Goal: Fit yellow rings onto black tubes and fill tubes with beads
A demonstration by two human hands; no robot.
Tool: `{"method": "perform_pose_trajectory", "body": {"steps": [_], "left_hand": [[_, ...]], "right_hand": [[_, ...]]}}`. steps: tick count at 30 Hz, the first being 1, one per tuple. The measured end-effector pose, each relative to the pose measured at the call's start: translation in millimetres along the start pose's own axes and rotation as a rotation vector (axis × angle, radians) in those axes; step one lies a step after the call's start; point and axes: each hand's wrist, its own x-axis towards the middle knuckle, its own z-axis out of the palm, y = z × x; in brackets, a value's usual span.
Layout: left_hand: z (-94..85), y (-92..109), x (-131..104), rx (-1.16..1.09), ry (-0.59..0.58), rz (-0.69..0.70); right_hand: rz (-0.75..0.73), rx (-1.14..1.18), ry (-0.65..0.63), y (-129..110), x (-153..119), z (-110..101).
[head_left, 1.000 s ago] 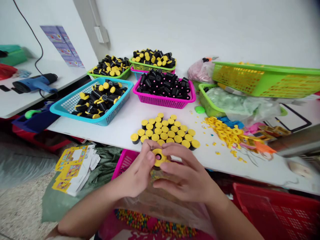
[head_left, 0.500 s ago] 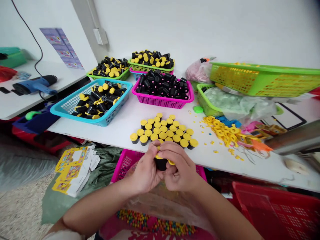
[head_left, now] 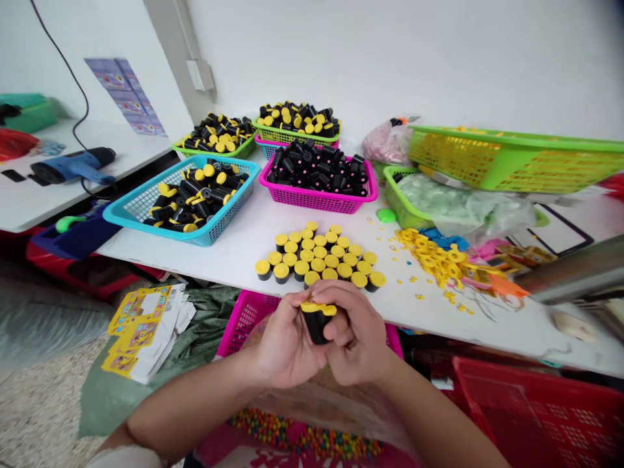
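Between my hands, just in front of the table edge, is a small black container with a yellow lid (head_left: 316, 321). My left hand (head_left: 287, 341) is closed around its left side and base. The fingers of my right hand (head_left: 355, 328) press on the yellow lid and the container's right side; part of the lid lies under them. Behind my hands, several capped black containers (head_left: 318, 264) stand upright in a cluster on the white table (head_left: 229, 260). Below my hands, a pink basket (head_left: 244, 322) holds a clear plastic bag with small coloured balls (head_left: 302, 434).
Black parts fill a magenta basket (head_left: 316, 200); capped ones fill a blue basket (head_left: 214, 227) and green baskets behind. Loose yellow pieces (head_left: 433, 255) lie at right, below a raised green basket (head_left: 517, 162). A blue heat gun (head_left: 73, 165) rests at left. A red crate (head_left: 546, 409) stands lower right.
My hands have come down slightly, toward me, with the container. It is now tilted, and more of its yellow lid and black side shows between my fingers.
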Motion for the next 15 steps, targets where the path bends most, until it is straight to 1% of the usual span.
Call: {"method": "perform_pose_trajectory", "body": {"steps": [2, 4, 6, 8, 9, 11, 12, 13, 15], "left_hand": [[-3.4, 2, -2, 0.085, -0.059, 0.03], [-6.8, 6, -6, 0.33, -0.12, 0.124], [-9.1, 13, -12, 0.62, -0.158, 0.207], [-10.0, 20, -16, 0.925, -0.22, 0.285], [-10.1, 24, -18, 1.074, -0.26, 0.332], [-9.8, 32, -20, 1.399, -0.329, 0.466], [-9.3, 36, -21, 1.557, -0.336, 0.524], [-8.5, 39, -22, 1.682, -0.324, 0.553], [-5.5, 44, -25, 1.867, -0.27, 0.528]], "right_hand": [[0.044, 0.064, -0.061, 0, 3, -7], [0.089, 0.199, -0.121, 1, 8, -17], [0.094, 0.38, -0.145, 3, 11, -24], [0.105, 0.523, -0.113, 5, 12, -27], [0.146, 0.572, -0.082, 5, 11, -27], [0.315, 0.635, -0.06, 5, 8, -22], [0.399, 0.664, -0.075, 4, 6, -20], [0.461, 0.693, -0.099, 4, 5, -16], [0.503, 0.728, -0.154, 3, 3, -11]]}}
